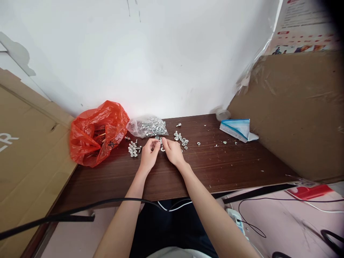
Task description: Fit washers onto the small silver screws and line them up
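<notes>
My left hand (149,153) and my right hand (172,151) are close together over the dark brown table (209,168), with fingers curled. Whatever is between their fingertips is too small to make out. Beyond the fingertips lie a few washers (162,148), partly hidden by the hands. Left of my left hand stands a cluster of bolts (132,149). Several nuts (184,142) and a small group of bolts (177,135) are just past my right hand. A clear plastic bag (150,127) full of small metal hardware rests against the wall.
An open red plastic bag (99,134) sits at the left beside a cardboard box (32,154). At the right, a blue and white packet (236,129) lies by a large cardboard box (295,114). Black cable (107,201) crosses in front of the table's near edge.
</notes>
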`<action>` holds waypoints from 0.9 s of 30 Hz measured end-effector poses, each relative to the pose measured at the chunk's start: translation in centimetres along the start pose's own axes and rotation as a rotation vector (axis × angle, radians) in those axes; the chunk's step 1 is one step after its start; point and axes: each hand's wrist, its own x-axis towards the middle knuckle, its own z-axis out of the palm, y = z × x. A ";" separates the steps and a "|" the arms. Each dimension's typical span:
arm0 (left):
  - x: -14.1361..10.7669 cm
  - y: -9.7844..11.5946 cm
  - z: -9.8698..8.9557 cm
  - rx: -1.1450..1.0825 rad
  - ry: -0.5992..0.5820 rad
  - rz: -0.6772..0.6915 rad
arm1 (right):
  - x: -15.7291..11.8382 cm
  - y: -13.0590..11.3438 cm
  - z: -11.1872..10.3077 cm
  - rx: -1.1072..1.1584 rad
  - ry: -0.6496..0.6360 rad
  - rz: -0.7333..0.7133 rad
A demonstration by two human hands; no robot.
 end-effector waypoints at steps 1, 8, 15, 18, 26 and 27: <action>0.0 -0.1 0.0 0.002 0.002 0.006 | 0.0 0.0 0.0 0.002 -0.001 0.000; 0.2 -0.1 0.0 -0.032 0.006 0.045 | 0.0 0.0 0.0 0.035 -0.003 0.003; 0.1 0.6 0.0 0.010 -0.044 -0.007 | 0.1 0.1 0.1 0.053 -0.025 -0.034; 0.0 0.7 0.0 0.018 -0.055 -0.014 | 0.0 0.1 0.0 0.064 -0.025 -0.026; 0.1 0.4 0.0 0.057 -0.031 0.025 | -0.1 -0.1 -0.1 0.065 -0.003 0.000; 0.1 0.3 0.0 0.057 -0.025 0.038 | -0.1 -0.2 -0.2 0.067 -0.004 0.000</action>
